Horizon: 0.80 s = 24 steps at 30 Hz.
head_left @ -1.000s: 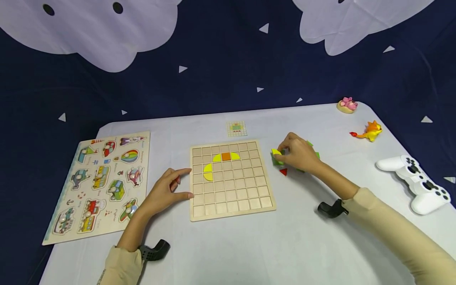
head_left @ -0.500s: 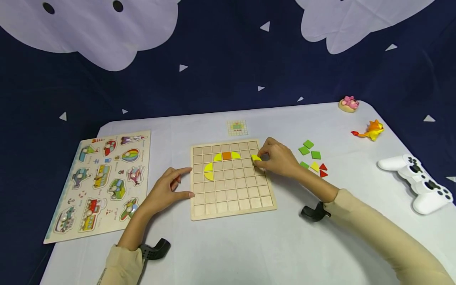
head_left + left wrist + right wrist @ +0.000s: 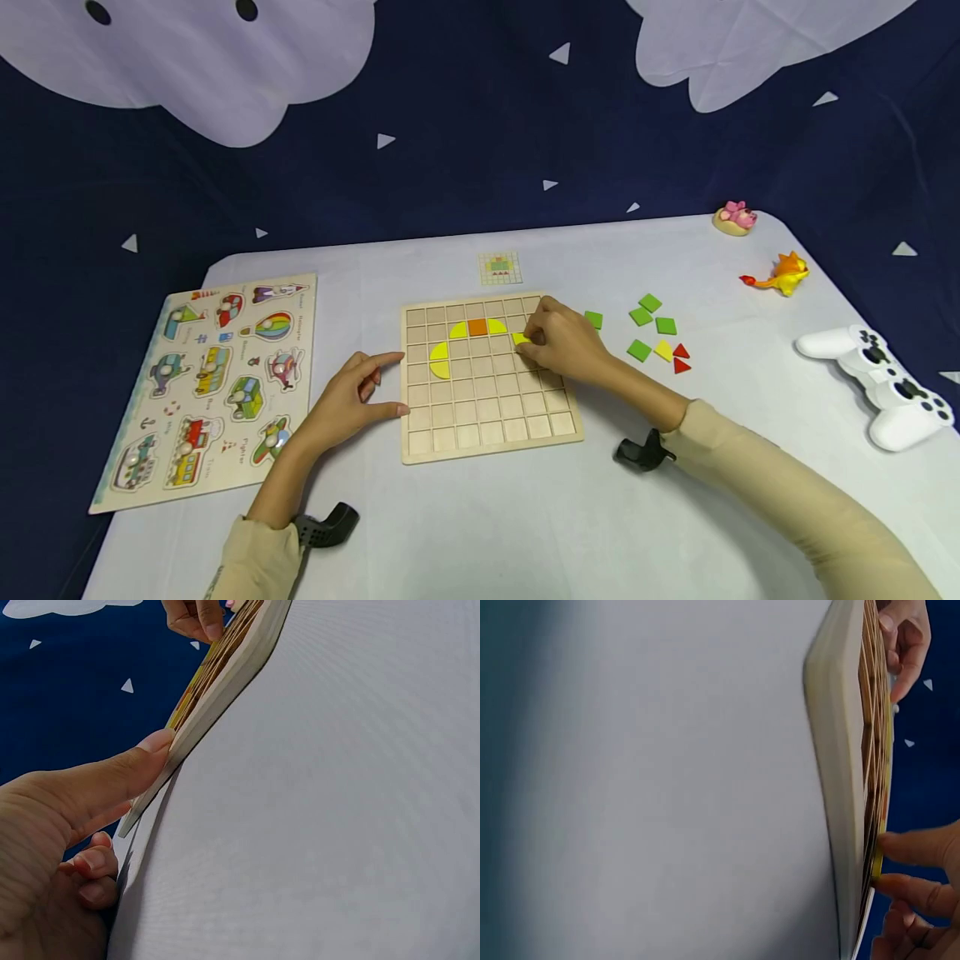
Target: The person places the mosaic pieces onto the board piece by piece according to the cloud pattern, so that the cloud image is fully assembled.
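My left hand (image 3: 348, 404) rests at the left side of the wooden grid board (image 3: 487, 414), its fairly straight forefinger and thumb touching the edge. Above the board's right part, my right hand (image 3: 567, 343) pinches a yellow piece (image 3: 520, 339) between thumb and forefinger; the fingers cover much of it, so its full shape is hidden. In the right wrist view the fingertips meet at the board's surface. Set in the grid are an orange square (image 3: 477, 327), a yellow rounded piece (image 3: 458, 332) and another yellow rounded piece (image 3: 497, 327) flanking it, and a yellow half-round shape (image 3: 439, 360).
Right of the board lie several green squares (image 3: 640, 350), a yellow triangle (image 3: 663, 350) and red triangles (image 3: 681, 365). A pattern card (image 3: 500, 268) is behind the board. A picture puzzle (image 3: 213, 392) lies left; a white game controller (image 3: 873, 383) and small figurines (image 3: 783, 273) are right.
My right hand has moved left from the loose pieces to over the board, carrying the yellow piece. The loose pieces it covered now show. My left hand has stayed at the edge.
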### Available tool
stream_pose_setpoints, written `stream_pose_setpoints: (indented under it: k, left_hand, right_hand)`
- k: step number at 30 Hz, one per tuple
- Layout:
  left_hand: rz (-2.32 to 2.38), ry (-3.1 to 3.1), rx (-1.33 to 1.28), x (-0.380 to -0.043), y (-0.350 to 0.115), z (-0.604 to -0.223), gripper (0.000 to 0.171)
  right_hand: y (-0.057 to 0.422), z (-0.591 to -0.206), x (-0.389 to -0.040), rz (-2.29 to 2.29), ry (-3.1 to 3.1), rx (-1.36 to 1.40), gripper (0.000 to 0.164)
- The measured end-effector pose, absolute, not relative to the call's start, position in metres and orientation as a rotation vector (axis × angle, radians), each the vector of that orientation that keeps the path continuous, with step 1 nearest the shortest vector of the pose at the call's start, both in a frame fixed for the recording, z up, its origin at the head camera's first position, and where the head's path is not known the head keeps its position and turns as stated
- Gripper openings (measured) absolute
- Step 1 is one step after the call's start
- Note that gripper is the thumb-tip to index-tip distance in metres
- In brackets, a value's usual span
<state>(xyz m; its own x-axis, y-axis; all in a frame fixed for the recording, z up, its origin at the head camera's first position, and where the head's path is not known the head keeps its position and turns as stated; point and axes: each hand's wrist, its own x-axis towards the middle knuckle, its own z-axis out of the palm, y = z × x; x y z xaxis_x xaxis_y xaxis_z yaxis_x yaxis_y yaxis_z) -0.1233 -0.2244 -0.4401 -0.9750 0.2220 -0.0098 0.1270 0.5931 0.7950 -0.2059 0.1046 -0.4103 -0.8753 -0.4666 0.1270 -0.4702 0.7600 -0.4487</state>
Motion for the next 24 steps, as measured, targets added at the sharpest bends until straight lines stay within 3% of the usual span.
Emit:
stream_pose_setpoints:
  k: [15,24]
  left_hand:
    - [1.341,2.702,0.301,-0.124,-0.223,-0.439,0.073]
    - [1.341,2.705,0.299,-0.123,-0.224,-0.44,0.073]
  right_hand:
    - [0.105,-0.396,-0.205,0.723,-3.029,0.716,0.018]
    - [0.152,-0.386,-0.201,0.66,-3.014,0.643,0.029]
